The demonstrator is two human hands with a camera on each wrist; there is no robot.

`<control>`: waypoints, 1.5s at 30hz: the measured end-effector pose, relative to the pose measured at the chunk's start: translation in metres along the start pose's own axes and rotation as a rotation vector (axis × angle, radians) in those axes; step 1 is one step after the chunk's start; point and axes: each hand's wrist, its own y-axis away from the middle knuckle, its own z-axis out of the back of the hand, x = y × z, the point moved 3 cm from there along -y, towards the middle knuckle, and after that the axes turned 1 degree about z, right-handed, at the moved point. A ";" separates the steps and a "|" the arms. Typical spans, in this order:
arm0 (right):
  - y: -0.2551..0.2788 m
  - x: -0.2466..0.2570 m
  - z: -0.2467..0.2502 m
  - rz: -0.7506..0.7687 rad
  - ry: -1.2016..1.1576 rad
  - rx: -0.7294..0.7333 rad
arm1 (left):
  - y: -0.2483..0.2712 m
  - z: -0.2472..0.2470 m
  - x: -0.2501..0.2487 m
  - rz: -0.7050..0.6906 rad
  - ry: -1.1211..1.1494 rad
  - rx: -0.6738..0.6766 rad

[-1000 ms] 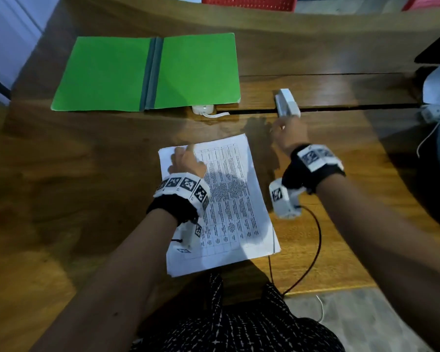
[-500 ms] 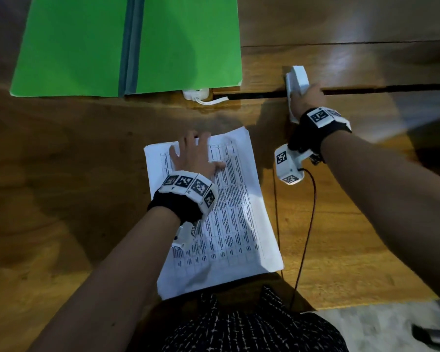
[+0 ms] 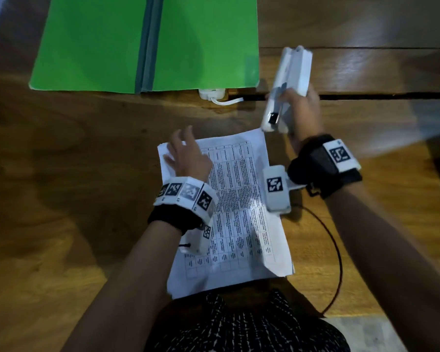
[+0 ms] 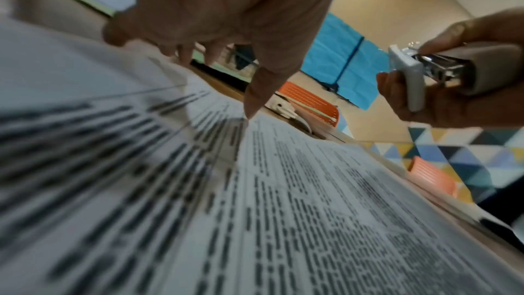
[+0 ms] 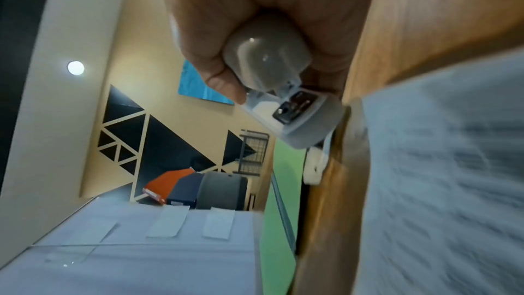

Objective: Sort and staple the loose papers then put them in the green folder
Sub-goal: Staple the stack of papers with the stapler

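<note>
A stack of printed papers lies on the wooden table in front of me. My left hand rests on its far left corner with the fingers spread and fairly straight; in the left wrist view the fingertips touch the papers. My right hand grips a white stapler, held tilted above the table just beyond the stack's far right corner. The right wrist view shows the stapler in my fist, its mouth end toward the papers. The green folder lies open at the far left.
A white plug with a cable sits at the folder's near edge, by a long dark slot in the table. A black cable loops from my right wrist over the table's near edge. Orange chairs stand beyond the table.
My right hand has lifted the stapler off the table and brought it nearer, toward the stack's far right corner. My left hand has slid to the stack's far left corner.
</note>
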 end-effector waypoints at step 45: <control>0.016 -0.051 -0.159 0.105 0.332 0.033 | -0.014 0.018 0.071 0.134 0.722 -0.090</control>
